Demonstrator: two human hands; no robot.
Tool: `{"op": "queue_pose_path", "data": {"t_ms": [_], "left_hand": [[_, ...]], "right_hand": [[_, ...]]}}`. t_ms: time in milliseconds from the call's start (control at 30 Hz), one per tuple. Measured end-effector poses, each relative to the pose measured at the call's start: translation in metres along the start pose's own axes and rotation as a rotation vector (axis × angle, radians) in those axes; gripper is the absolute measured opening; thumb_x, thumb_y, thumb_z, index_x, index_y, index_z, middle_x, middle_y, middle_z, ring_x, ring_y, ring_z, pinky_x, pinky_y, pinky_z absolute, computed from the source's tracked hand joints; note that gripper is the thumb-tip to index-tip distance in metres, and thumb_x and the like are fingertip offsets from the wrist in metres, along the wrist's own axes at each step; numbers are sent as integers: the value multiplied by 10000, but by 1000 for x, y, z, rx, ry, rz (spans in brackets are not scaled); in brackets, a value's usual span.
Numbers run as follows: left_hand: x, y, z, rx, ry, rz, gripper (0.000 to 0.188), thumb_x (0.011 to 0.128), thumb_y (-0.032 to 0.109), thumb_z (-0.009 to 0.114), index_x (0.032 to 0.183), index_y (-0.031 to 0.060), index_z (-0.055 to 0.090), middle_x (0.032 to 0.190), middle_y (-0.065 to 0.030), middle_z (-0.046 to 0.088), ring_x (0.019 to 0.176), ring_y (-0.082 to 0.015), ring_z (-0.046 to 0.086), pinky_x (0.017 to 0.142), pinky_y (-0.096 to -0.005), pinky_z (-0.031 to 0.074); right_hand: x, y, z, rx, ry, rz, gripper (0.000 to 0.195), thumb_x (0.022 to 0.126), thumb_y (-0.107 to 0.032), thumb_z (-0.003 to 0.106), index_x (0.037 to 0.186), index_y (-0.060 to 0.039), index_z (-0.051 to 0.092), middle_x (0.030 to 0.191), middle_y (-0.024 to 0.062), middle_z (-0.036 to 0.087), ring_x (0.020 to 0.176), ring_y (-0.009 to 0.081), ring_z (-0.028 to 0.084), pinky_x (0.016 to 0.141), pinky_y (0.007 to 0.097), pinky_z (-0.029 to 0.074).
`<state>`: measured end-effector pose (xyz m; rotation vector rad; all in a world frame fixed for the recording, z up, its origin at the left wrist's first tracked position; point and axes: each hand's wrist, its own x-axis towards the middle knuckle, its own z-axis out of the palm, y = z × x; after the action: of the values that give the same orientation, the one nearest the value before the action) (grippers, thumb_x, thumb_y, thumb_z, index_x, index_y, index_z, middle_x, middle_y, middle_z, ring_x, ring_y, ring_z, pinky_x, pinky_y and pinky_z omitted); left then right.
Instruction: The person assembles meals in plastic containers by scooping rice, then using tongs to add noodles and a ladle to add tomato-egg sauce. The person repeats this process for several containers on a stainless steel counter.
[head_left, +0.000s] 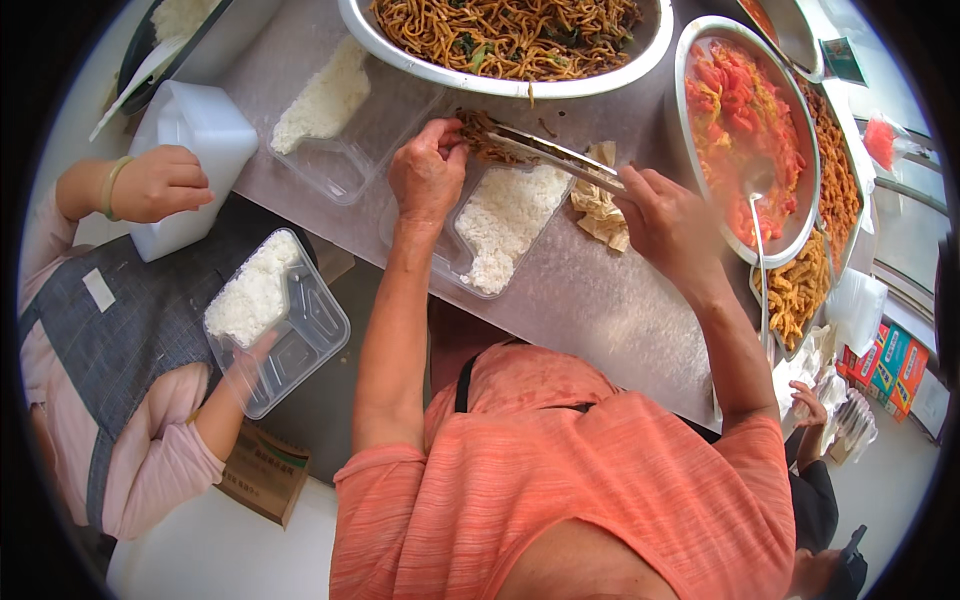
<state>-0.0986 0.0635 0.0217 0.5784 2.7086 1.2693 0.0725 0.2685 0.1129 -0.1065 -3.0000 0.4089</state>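
My right hand (664, 221) grips a pair of metal tongs (559, 156) that slant to the upper left. Brown fried noodles (480, 135) lie at the tips of the tongs, over the far end of a clear plastic meal tray (444, 259). White rice (514, 214) fills one long compartment of this tray. My left hand (429, 176) is at the left of the noodles, its fingers curled and the fingertips touching them; whether they pinch any strands is hidden. Just beyond stands a large metal basin of fried noodles (510, 41).
Left, a co-worker's hand (259, 352) holds another rice tray (304, 349) beside a white plastic container (191, 135). A second tray with rice (326, 101) lies on the metal table (622, 315). Right are a tomato-and-egg basin (739, 127) with a ladle (756, 184), fried food (795, 289) and crumpled paper (600, 202).
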Motion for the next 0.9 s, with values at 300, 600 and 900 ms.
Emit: {"op": "queue_pose_path", "data": {"t_ms": [300,600,900], "left_hand": [[-10,0,-3,-97,42,22,261,727,29,683,987,28,663,825,-72,695,656,-128,631,642,-268,506],[-7,1,1,-206,23,23,236,705,86,716,936,57,684,806,-52,683,637,-153,630,613,-290,511],[-9,9,0,57,-99,107,221,679,139,740,892,97,697,804,-39,681,695,-211,642,661,-333,516]], "right_hand": [[-2,-2,8,-83,31,-70,309,733,-134,687,979,-55,517,745,71,519,699,242,585,551,358,486],[-8,4,2,14,31,-63,361,736,-132,691,1045,-41,530,768,86,529,697,258,585,558,365,486],[4,11,-14,221,185,39,380,755,-98,700,1091,-32,536,792,112,565,678,281,596,576,371,477]]}}
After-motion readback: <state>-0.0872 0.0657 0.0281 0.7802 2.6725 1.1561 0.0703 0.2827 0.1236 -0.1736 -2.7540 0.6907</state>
